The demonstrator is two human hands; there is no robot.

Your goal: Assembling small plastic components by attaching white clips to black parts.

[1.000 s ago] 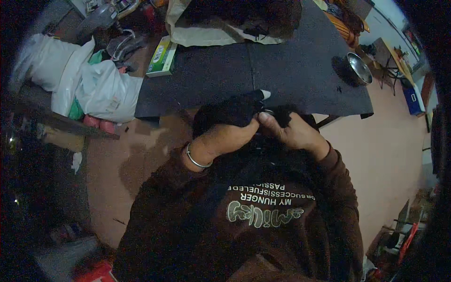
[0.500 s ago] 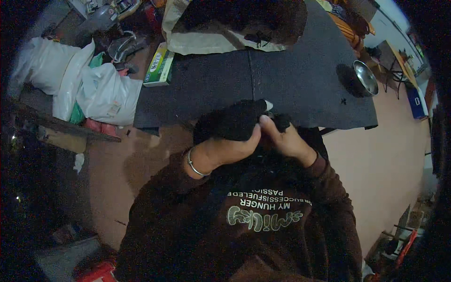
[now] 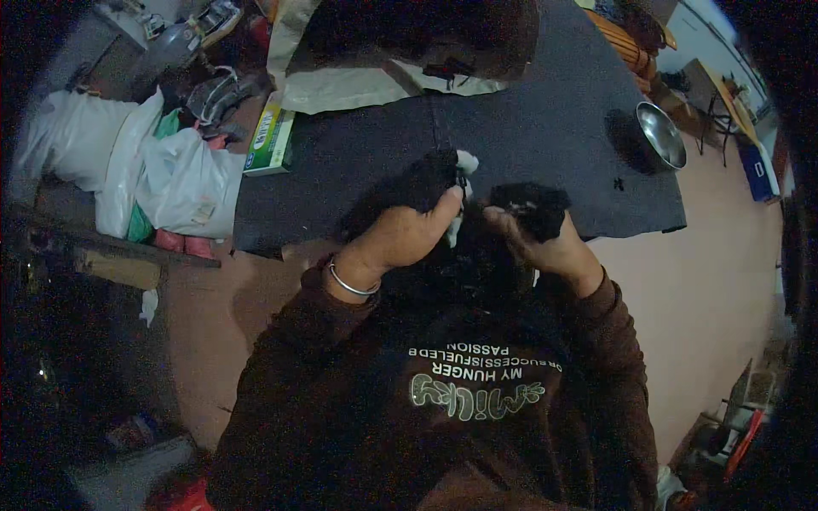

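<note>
My left hand (image 3: 413,234) is closed, its thumb pressed against dark, soft-looking black material (image 3: 440,163) that covers its fingers. A small white tip (image 3: 466,160) pokes out at the far end, and another pale bit shows below the thumb. Just to the right, my right hand (image 3: 558,254) is curled round a black fluffy clump (image 3: 532,207) with a few pale flecks. A gap separates the hands, over the near edge of the dark-covered table (image 3: 358,145). More black stuff lies in my lap, too dark to make out.
A big dark heap (image 3: 417,34) rests on a pale sack (image 3: 341,92) at the far side. Left of it stands a green and white box (image 3: 270,140). A metal bowl (image 3: 661,136) sits at the right edge. White plastic bags (image 3: 192,183) are piled at left.
My hands were close together with thumbs nearly touching; now they are apart, the right one moved rightward with the black clump. The whole view has shifted slightly.
</note>
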